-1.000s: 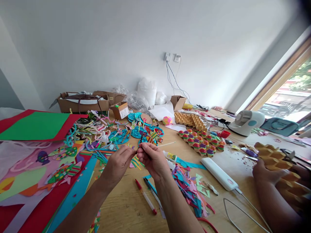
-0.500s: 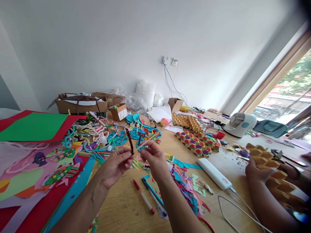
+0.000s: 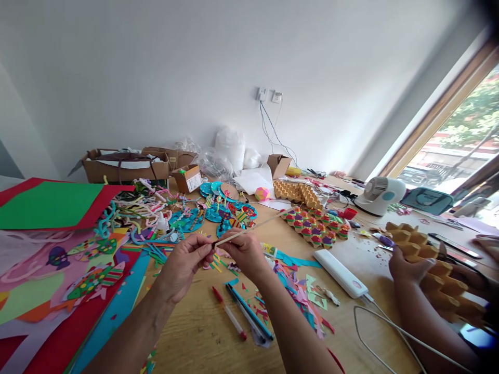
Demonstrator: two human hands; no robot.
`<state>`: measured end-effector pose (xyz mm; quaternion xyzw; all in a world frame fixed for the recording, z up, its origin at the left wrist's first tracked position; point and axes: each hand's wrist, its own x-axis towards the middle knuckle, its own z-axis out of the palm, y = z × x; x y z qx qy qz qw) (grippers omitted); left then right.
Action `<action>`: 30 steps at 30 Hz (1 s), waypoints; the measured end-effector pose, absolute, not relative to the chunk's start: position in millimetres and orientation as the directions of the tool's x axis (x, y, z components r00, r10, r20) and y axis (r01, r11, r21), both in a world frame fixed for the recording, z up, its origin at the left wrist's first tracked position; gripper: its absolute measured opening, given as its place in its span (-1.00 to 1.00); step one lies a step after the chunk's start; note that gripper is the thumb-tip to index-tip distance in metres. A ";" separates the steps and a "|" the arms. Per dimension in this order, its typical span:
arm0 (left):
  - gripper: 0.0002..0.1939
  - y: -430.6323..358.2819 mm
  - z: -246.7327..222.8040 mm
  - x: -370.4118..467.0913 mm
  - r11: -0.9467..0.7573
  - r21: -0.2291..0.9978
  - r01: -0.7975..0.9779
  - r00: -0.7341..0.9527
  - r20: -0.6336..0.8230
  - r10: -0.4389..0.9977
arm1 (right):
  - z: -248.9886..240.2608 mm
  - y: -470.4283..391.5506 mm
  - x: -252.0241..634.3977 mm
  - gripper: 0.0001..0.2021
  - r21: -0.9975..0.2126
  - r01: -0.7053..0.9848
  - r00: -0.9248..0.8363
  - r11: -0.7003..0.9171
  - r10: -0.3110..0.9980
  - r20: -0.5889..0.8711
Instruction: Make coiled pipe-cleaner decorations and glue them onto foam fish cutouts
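A thin pale wooden stick [image 3: 268, 221] slants up to the right from between my fingers. My right hand [image 3: 244, 252] is closed on it near its lower end. My left hand [image 3: 191, 255] pinches a small dark piece [image 3: 213, 245], which touches the stick's lower end; most of the piece is hidden by my fingers. Both hands are held close together above the wooden table [image 3: 187, 332]. Under them lie a red pen [image 3: 230, 314], a blue pen [image 3: 251, 311] and colourful paper scraps [image 3: 300, 301].
Coloured paper sheets [image 3: 58, 202] cover the left side. Behind my hands are blue fish crafts [image 3: 187, 221] and painted egg cartons [image 3: 312, 226]. A white power strip [image 3: 339, 272] and its cable lie right. Another person's hand [image 3: 407, 267] holds an egg carton [image 3: 444, 280].
The dark fuzzy strand that stood up from my left hand is now mostly out of sight. My hands have drawn together at the stick's end, and the view has shifted slightly.
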<state>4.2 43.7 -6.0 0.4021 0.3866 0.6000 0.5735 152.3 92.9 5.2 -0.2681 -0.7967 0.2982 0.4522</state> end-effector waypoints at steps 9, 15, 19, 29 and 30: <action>-0.87 43.8 -11.0 -2.9 -0.601 0.581 0.548 0.014 0.712 0.702 | -11.8 70.2 138.8 -0.73 -0.933 -0.307 -0.465 -0.188 0.885 -0.026; -0.78 52.2 -29.1 -10.5 -0.703 0.255 0.664 0.204 0.843 0.498 | -17.1 66.7 131.8 -0.69 -0.860 -0.430 -0.419 -0.274 0.905 -0.079; -0.79 52.4 -30.0 -13.5 -0.685 0.243 0.687 0.219 0.830 0.513 | -14.0 67.0 129.1 -0.67 -0.897 -0.385 -0.379 -0.217 0.924 -0.061; -0.87 53.3 -21.0 -11.6 -0.673 0.400 0.622 0.148 0.784 0.602 | -12.0 71.8 125.6 -0.69 -0.916 -0.387 -0.264 -0.104 0.965 0.002; -0.88 52.2 -16.9 -11.6 -0.655 0.451 0.607 0.134 0.754 0.643 | -11.1 72.3 125.7 -0.70 -0.924 -0.375 -0.258 -0.079 0.966 0.022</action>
